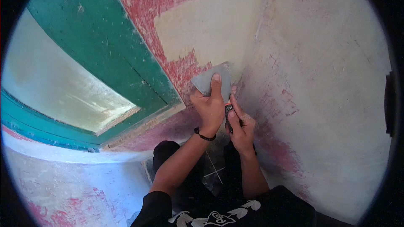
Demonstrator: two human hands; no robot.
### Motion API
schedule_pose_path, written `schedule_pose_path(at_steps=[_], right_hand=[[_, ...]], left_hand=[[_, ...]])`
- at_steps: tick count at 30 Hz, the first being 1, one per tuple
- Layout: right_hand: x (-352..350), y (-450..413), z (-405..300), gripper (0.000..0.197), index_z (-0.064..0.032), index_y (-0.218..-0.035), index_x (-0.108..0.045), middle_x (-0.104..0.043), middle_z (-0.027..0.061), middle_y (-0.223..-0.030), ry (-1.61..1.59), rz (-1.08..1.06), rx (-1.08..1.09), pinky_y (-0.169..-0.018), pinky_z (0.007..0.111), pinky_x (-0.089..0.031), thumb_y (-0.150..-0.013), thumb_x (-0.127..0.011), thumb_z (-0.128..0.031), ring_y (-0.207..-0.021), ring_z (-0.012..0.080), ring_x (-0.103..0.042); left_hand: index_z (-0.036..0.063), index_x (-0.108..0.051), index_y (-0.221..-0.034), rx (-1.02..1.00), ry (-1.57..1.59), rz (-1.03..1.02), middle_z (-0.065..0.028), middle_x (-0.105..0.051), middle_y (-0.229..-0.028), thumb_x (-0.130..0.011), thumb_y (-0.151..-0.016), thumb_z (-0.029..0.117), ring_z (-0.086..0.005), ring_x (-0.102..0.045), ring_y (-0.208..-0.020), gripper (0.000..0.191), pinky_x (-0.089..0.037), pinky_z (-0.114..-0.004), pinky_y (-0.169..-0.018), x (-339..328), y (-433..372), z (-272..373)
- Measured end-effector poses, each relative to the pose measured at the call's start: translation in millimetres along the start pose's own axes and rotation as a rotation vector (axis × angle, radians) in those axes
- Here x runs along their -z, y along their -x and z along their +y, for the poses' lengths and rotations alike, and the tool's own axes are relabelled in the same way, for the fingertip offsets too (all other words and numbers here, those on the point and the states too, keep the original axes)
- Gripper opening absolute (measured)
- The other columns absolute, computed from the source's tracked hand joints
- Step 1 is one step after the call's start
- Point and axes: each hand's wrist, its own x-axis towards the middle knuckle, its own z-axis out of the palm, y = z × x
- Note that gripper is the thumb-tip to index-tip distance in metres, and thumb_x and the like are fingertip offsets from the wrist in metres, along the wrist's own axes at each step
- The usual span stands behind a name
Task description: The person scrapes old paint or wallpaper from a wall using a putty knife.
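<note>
A broad putty knife with a grey blade is in front of me, its wide edge up against the wall. My left hand grips the blade, thumb flat on its near face and the other fingers mostly hidden behind. My right hand is wrapped around the black handle, its index finger stretched up along the blade's side. Around the blade's edge, scratchy red paint meets a smooth cream patch on the wall. Pale residue marks the right hand's knuckles.
To the left is a green frame around a pale panel, with a rough ledge below. Another wall, blotched with red, meets the first at a corner on the right. Dark floor tiles show between my legs.
</note>
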Motion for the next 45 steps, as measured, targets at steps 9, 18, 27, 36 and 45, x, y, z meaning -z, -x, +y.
schedule_pose_path(at_steps=[9,18,27,36,45], right_hand=[[1,-4,-10,0.042,-0.0083,-0.146,-0.055,-0.070,0.0045,-0.116,0.063,-0.010,-0.013,-0.055,0.022,-0.043,-0.104,-0.057,-0.013,-0.064,0.0037,-0.049],[0,-1,-13,0.043,-0.0092,-0.147,-0.054,-0.063,-0.0034,-0.084,0.084,0.003,-0.015,-0.054,0.022,-0.041,-0.105,-0.057,-0.016,-0.060,0.0039,-0.048],[3,1,-4,0.042,-0.0076,-0.146,-0.055,-0.066,-0.0010,-0.092,0.027,-0.039,-0.026,-0.054,0.023,-0.042,-0.104,-0.057,-0.013,-0.061,0.0047,-0.049],[0,4,-5,0.043,-0.0075,-0.147,-0.054,-0.067,-0.0003,-0.108,0.041,-0.049,0.006,-0.055,0.023,-0.043,-0.104,-0.056,-0.010,-0.065,0.0045,-0.050],[7,1,-8,0.044,-0.0081,-0.148,-0.053,-0.068,-0.0007,-0.111,0.024,-0.085,-0.049,-0.057,0.022,-0.043,-0.104,-0.056,-0.014,-0.065,0.0039,-0.047]], left_hand=[[-0.0054,-0.066,-0.081,-0.098,-0.079,-0.013,-0.0030,-0.066,-0.071,-0.068,-0.099,0.022,-0.0089,-0.057,-0.067,0.033,-0.046,-0.032,-0.059,2,-5,4],[-0.0053,-0.065,-0.081,-0.076,-0.050,-0.005,-0.0030,-0.067,-0.074,-0.068,-0.099,0.021,-0.0089,-0.058,-0.068,0.032,-0.047,-0.032,-0.060,1,-1,5],[-0.0019,-0.068,-0.086,-0.060,-0.064,-0.017,0.0005,-0.067,-0.082,-0.070,-0.098,0.020,-0.0082,-0.058,-0.071,0.025,-0.046,-0.028,-0.062,7,5,-1],[-0.0065,-0.068,-0.085,-0.082,-0.062,0.023,-0.0037,-0.068,-0.078,-0.068,-0.099,0.021,-0.0085,-0.058,-0.068,0.031,-0.047,-0.030,-0.060,6,4,-5],[-0.0075,-0.069,-0.092,-0.098,-0.090,-0.025,-0.0041,-0.070,-0.084,-0.068,-0.100,0.022,-0.0096,-0.061,-0.074,0.030,-0.048,-0.028,-0.064,-1,0,9]])
